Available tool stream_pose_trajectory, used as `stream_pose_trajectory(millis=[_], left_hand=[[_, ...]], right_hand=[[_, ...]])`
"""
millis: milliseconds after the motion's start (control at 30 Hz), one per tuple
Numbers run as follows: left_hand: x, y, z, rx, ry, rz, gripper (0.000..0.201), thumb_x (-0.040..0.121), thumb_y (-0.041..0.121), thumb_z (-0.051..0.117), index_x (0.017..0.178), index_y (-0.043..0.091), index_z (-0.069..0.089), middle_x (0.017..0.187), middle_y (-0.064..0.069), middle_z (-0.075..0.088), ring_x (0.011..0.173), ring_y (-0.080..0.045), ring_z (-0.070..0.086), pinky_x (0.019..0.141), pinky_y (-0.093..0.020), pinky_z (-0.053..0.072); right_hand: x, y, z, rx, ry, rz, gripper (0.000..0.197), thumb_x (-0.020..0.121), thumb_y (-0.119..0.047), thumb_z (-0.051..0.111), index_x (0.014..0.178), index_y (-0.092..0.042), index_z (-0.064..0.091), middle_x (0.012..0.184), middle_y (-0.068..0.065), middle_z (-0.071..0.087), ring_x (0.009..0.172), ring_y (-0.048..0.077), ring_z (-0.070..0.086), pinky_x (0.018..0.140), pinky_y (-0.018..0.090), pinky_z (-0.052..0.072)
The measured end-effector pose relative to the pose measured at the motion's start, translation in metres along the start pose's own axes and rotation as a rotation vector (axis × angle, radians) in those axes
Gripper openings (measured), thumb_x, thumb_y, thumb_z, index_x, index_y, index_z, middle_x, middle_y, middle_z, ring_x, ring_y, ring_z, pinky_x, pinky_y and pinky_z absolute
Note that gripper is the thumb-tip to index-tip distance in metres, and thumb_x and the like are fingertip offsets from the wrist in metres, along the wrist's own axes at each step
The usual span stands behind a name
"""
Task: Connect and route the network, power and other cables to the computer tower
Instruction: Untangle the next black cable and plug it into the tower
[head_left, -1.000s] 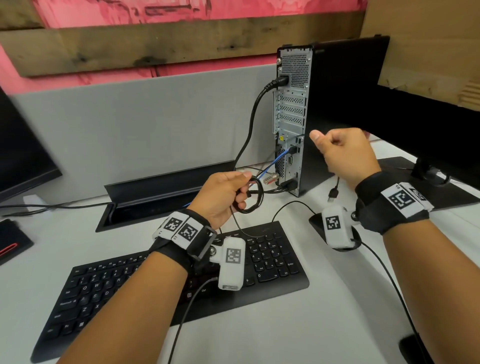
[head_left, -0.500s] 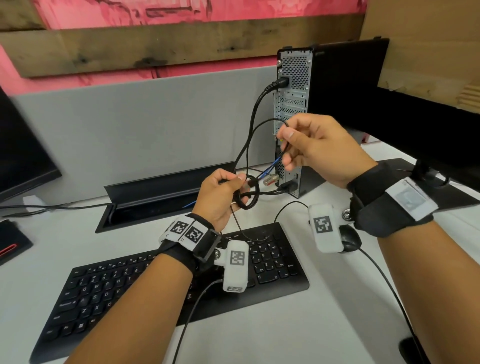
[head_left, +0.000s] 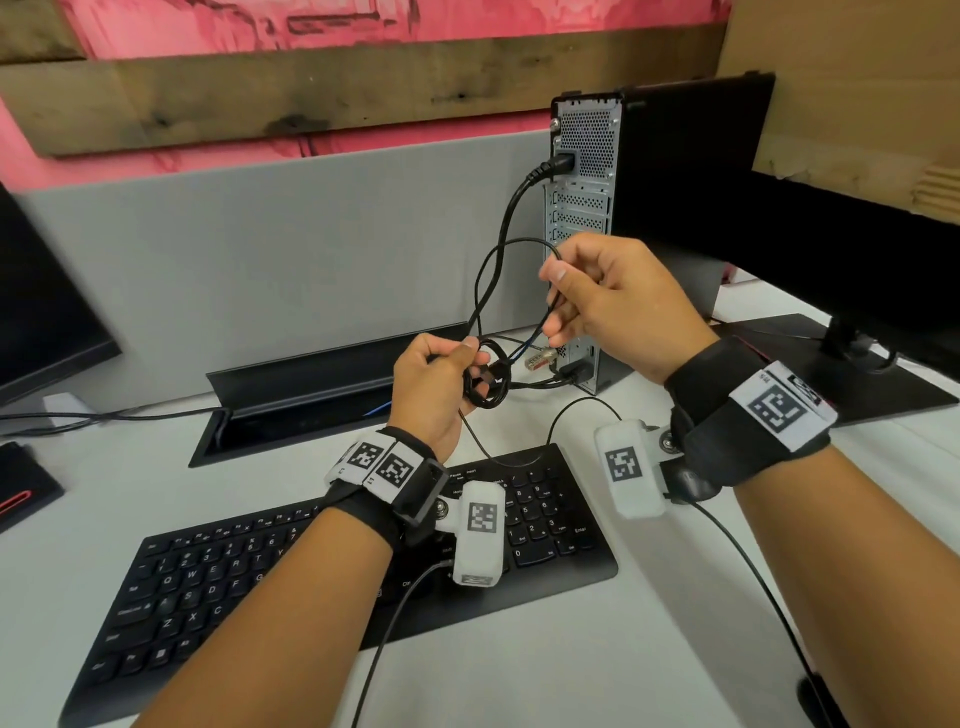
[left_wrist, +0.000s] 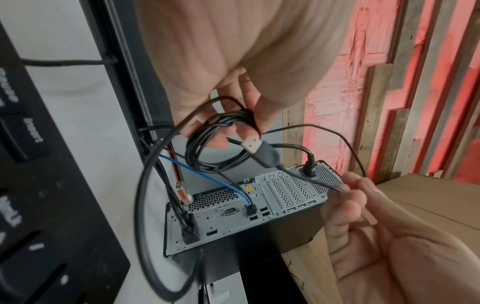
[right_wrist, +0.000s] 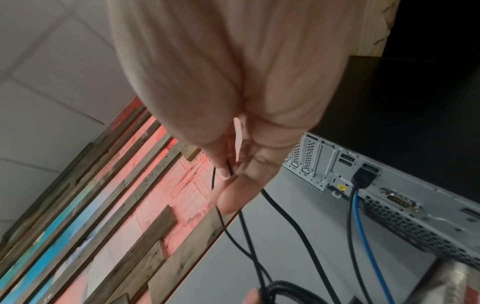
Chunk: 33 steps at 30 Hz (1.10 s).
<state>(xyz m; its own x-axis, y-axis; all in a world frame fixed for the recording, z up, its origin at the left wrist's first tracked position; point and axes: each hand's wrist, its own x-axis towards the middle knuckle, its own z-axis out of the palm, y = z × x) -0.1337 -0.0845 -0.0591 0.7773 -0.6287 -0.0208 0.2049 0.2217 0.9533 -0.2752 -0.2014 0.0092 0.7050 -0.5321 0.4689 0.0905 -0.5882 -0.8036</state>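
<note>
The black computer tower (head_left: 587, 208) stands at the back of the desk with its rear panel (left_wrist: 259, 205) facing me. A thick power cable (head_left: 511, 208) and a blue network cable (left_wrist: 202, 170) are plugged into it. My left hand (head_left: 470, 358) grips a small coil of thin black USB cable (left_wrist: 215, 148), and its loose USB plug (left_wrist: 252, 143) hangs from the coil. My right hand (head_left: 553, 301) is raised in front of the rear panel and pinches a strand of the same thin cable (right_wrist: 228, 170) between thumb and fingers. A loop (head_left: 498, 260) arcs between the two hands.
A black keyboard (head_left: 363, 561) lies under my forearms, with a mouse (head_left: 685, 483) beneath the right wrist. An open cable tray (head_left: 311, 395) runs along the grey partition. One monitor (head_left: 857, 234) stands at the right and another (head_left: 31, 312) at the left.
My right hand swung left from beside the tower to in front of its rear panel and took hold of the thin cable. The left hand kept the coil, nearly still.
</note>
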Motion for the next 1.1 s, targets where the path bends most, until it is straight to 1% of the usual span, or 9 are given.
stream_pose_trajectory(millis=[167, 333, 433, 500, 600, 700, 767, 900, 1100], left_hand=[[-0.003, -0.001, 0.009, -0.049, -0.031, -0.051, 0.014, 0.097, 0.01, 0.059, 0.084, 0.013, 0.053, 0.081, -0.008, 0.068, 0.082, -0.026, 0.059, 0.061, -0.032, 0.05], [-0.013, 0.008, 0.018, -0.158, -0.147, -0.151, 0.015, 0.1, 0.014, 0.053, 0.086, 0.017, 0.05, 0.079, -0.004, 0.064, 0.064, -0.016, 0.056, 0.064, -0.035, 0.05], [-0.014, 0.014, 0.015, -0.339, -0.252, -0.198, 0.014, 0.102, 0.012, 0.047, 0.089, 0.014, 0.047, 0.077, -0.007, 0.059, 0.065, -0.017, 0.058, 0.069, -0.036, 0.052], [-0.015, 0.017, 0.012, -0.413, -0.33, -0.184, 0.015, 0.103, 0.009, 0.044, 0.088, 0.012, 0.047, 0.074, -0.008, 0.056, 0.065, -0.019, 0.06, 0.071, -0.036, 0.056], [-0.014, 0.021, 0.008, -0.426, -0.38, -0.174, 0.016, 0.102, 0.004, 0.04, 0.09, 0.012, 0.047, 0.068, -0.007, 0.047, 0.056, -0.018, 0.051, 0.059, -0.034, 0.054], [-0.01, 0.022, -0.002, -0.425, -0.352, -0.232, 0.013, 0.097, 0.004, 0.039, 0.091, 0.015, 0.044, 0.066, -0.005, 0.036, 0.052, -0.014, 0.031, 0.05, -0.027, 0.038], [-0.007, 0.022, -0.011, -0.384, -0.363, -0.265, 0.011, 0.095, 0.006, 0.04, 0.09, 0.016, 0.044, 0.064, -0.003, 0.031, 0.05, -0.013, 0.026, 0.048, -0.025, 0.028], [-0.011, 0.021, -0.022, -0.152, -0.435, -0.304, 0.016, 0.092, 0.026, 0.058, 0.099, 0.012, 0.055, 0.056, 0.002, 0.029, 0.044, -0.009, 0.027, 0.047, -0.023, 0.024], [-0.014, 0.015, -0.011, 0.095, -0.461, -0.297, 0.039, 0.101, 0.024, 0.052, 0.127, -0.005, 0.058, 0.055, 0.005, 0.022, 0.044, -0.007, 0.02, 0.044, -0.022, 0.024]], right_hand=[[-0.001, 0.006, 0.007, -0.02, 0.011, -0.019, 0.006, 0.099, -0.009, 0.059, 0.098, -0.005, 0.063, 0.081, 0.01, 0.067, 0.068, 0.023, 0.074, 0.069, 0.044, 0.064], [-0.004, 0.029, 0.019, -0.309, -0.085, -0.171, 0.007, 0.085, -0.024, 0.08, 0.086, -0.024, 0.073, 0.081, -0.005, 0.063, 0.069, 0.007, 0.059, 0.07, 0.026, 0.053], [-0.003, 0.039, 0.015, -0.222, -0.131, -0.144, 0.015, 0.092, -0.016, 0.071, 0.093, -0.03, 0.069, 0.096, -0.003, 0.061, 0.084, 0.006, 0.06, 0.078, 0.028, 0.052], [-0.005, 0.042, 0.016, -0.074, -0.214, -0.114, 0.019, 0.097, -0.008, 0.06, 0.1, -0.027, 0.061, 0.101, 0.001, 0.066, 0.093, 0.018, 0.067, 0.08, 0.04, 0.058], [-0.01, 0.038, 0.016, 0.073, -0.305, -0.009, 0.024, 0.1, -0.011, 0.057, 0.117, -0.029, 0.055, 0.083, 0.008, 0.064, 0.072, 0.031, 0.061, 0.061, 0.041, 0.054], [-0.014, 0.037, 0.006, 0.05, -0.312, 0.017, 0.051, 0.094, -0.021, 0.07, 0.138, -0.037, 0.049, 0.072, 0.011, 0.055, 0.061, 0.025, 0.049, 0.058, 0.029, 0.046], [-0.012, 0.041, -0.007, -0.012, -0.249, 0.016, 0.043, 0.091, -0.021, 0.073, 0.132, -0.028, 0.06, 0.076, 0.014, 0.062, 0.066, 0.018, 0.058, 0.063, 0.025, 0.052], [-0.007, 0.066, -0.04, -0.243, 0.098, -0.012, 0.007, 0.091, -0.019, 0.073, 0.089, -0.014, 0.078, 0.081, 0.007, 0.072, 0.076, 0.024, 0.066, 0.071, 0.039, 0.055], [-0.004, 0.082, -0.04, -0.358, 0.338, -0.028, 0.01, 0.09, -0.028, 0.074, 0.081, -0.025, 0.073, 0.064, -0.013, 0.061, 0.057, 0.001, 0.051, 0.061, 0.017, 0.042]])
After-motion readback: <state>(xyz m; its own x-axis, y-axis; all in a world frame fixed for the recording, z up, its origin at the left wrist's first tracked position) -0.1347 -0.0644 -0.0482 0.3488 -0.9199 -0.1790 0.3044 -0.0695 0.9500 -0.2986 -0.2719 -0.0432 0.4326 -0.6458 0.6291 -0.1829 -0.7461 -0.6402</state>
